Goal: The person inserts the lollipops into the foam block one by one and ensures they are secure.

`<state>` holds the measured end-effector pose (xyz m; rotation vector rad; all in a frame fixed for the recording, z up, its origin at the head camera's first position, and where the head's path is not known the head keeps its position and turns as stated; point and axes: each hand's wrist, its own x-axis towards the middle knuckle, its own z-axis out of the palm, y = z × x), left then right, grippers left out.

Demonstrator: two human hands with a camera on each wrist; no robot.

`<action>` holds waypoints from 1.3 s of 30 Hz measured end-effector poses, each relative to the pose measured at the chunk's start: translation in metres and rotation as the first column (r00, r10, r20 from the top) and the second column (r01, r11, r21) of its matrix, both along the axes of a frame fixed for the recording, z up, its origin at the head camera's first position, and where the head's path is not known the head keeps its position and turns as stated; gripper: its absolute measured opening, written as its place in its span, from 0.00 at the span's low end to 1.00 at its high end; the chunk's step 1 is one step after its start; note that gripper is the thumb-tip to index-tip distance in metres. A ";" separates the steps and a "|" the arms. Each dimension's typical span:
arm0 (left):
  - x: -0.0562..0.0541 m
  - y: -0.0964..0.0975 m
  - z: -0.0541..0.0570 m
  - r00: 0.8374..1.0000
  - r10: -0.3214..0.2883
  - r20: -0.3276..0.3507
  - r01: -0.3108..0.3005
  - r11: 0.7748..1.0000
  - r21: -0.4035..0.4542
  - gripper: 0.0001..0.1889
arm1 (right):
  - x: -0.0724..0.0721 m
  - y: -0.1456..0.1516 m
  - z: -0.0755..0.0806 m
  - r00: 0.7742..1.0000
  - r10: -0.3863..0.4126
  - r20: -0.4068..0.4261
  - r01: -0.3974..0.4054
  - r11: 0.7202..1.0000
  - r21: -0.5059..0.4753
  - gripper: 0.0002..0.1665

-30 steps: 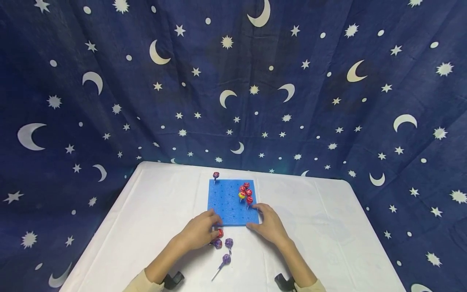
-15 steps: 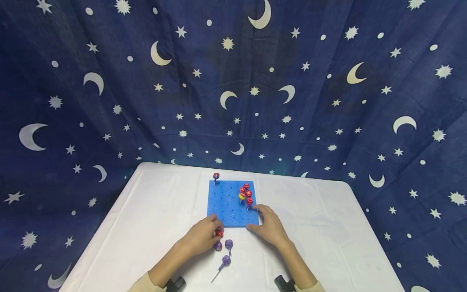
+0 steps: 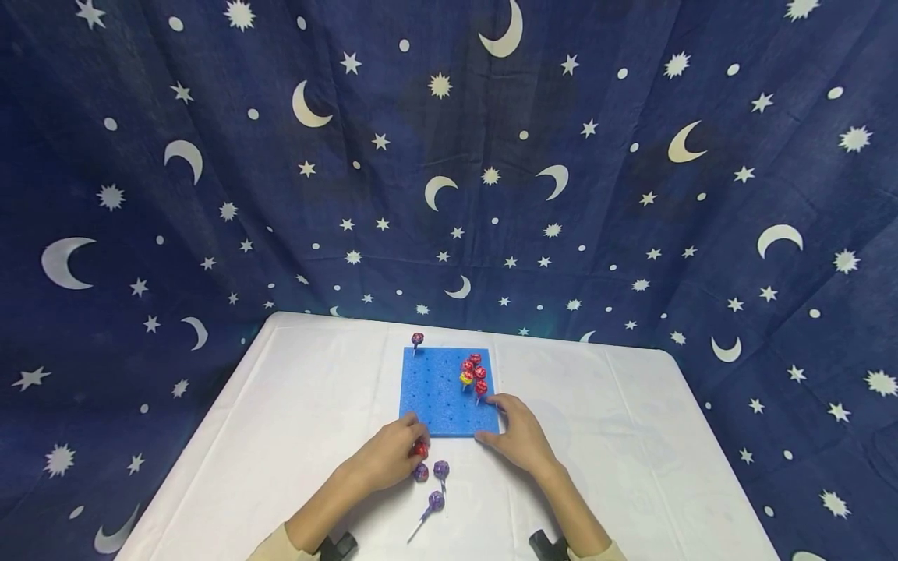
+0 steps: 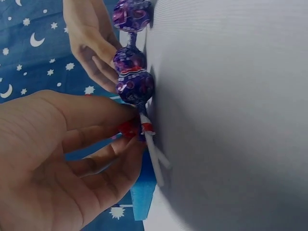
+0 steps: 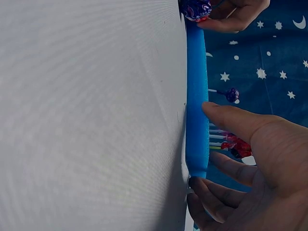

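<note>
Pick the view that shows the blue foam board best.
Head: it looks down on the blue foam board, showing most of its top face and the standing lollipops. Right wrist shows mainly an edge, side-on; left wrist just a partly hidden strip.

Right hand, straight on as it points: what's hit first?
The blue board; the right hand seems to touch its edge. Past that, probably the nearest red lollipop, though depth is unclear.
</note>
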<state>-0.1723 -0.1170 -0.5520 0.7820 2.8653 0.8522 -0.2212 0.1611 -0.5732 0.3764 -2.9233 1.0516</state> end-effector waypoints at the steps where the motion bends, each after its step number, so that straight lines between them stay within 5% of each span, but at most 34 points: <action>1: 0.000 0.000 0.001 1.000 -0.001 0.007 0.001 1.000 0.006 0.08 | 0.000 0.000 0.000 1.000 0.000 0.000 0.000 1.000 0.000 0.37; 10: -0.004 -0.004 0.015 0.999 0.007 0.051 -0.009 0.999 0.051 0.07 | -0.001 0.000 -0.001 1.000 0.004 -0.003 -0.004 1.000 -0.001 0.37; 26: -0.014 -0.013 0.030 0.999 0.049 -0.011 -0.047 0.987 0.151 0.12 | -0.001 -0.001 0.000 1.000 0.001 0.002 -0.001 1.000 0.006 0.38; 39: -0.019 -0.015 0.040 0.997 0.078 -0.020 -0.069 0.955 0.288 0.16 | 0.000 -0.001 0.001 1.000 0.008 -0.015 -0.008 1.000 0.002 0.37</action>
